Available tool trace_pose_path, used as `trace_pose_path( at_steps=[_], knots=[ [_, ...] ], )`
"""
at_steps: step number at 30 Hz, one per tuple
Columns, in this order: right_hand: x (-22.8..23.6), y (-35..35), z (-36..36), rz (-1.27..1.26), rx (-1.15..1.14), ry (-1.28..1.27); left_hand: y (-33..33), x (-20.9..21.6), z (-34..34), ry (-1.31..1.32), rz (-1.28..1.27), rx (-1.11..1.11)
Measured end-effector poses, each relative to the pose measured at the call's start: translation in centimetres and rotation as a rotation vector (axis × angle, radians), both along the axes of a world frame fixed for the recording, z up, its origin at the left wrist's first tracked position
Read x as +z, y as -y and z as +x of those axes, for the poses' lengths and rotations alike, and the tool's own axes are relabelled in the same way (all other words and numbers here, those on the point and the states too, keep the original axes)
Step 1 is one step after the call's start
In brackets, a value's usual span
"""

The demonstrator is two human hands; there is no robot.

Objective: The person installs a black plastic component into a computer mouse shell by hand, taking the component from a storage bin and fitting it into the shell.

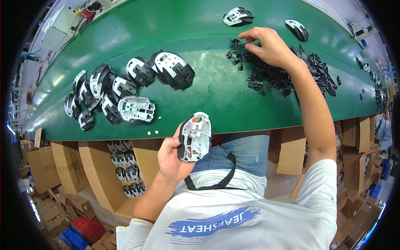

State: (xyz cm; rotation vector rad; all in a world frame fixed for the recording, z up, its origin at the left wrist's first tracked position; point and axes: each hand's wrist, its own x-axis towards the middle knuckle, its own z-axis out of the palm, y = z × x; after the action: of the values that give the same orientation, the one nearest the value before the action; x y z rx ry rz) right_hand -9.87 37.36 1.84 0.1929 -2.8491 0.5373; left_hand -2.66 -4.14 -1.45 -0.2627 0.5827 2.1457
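My left hand (170,160) grips a computer mouse shell (197,139) near the table's front edge, its white, ribbed inner side facing up and a black rim along it. Over a pile of small black plastic parts (268,75) reaches my right hand (268,46). Its index finger and thumb are bent and a little apart, close to the black parts at the pile's far left side. Whether a fingertip touches one of them is hard to see. Nothing is plainly held there.
Several white-and-black mouse shells (102,81) lie grouped at left on the green table (200,98). Two more shells (238,17) lie at the far right. Longer black pieces (323,73) adjoin the pile. Cardboard boxes (98,175), one holding shells, stand below the front edge.
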Motion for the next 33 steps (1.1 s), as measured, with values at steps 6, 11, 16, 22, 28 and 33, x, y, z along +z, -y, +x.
trace_pose_path(
  at_steps=[6,11,16,22,28,33],
  knots=[
    [0.8,1.2,0.6,-0.102,-0.042,0.047,0.4,-0.4,0.9,0.037,-0.014,0.019],
    [2.1,3.3,3.1,-0.401,-0.202,0.132,1.0,-0.8,0.2,0.016,0.001,0.049],
    [1.5,7.7,5.8,-0.546,-0.072,0.014,0.4,-0.5,-0.8,-0.009,0.033,0.087],
    [-2.3,12.3,10.0,0.119,0.162,-0.250,-0.7,-0.2,-1.7,-0.030,0.090,0.101],
    [-3.0,12.9,10.3,-0.017,0.158,-0.250,-0.6,-1.2,-1.4,-0.027,0.073,0.073],
    [-2.1,14.3,10.8,-0.213,0.036,0.063,-0.8,-0.6,-0.8,-0.064,0.059,0.070]
  ],
)
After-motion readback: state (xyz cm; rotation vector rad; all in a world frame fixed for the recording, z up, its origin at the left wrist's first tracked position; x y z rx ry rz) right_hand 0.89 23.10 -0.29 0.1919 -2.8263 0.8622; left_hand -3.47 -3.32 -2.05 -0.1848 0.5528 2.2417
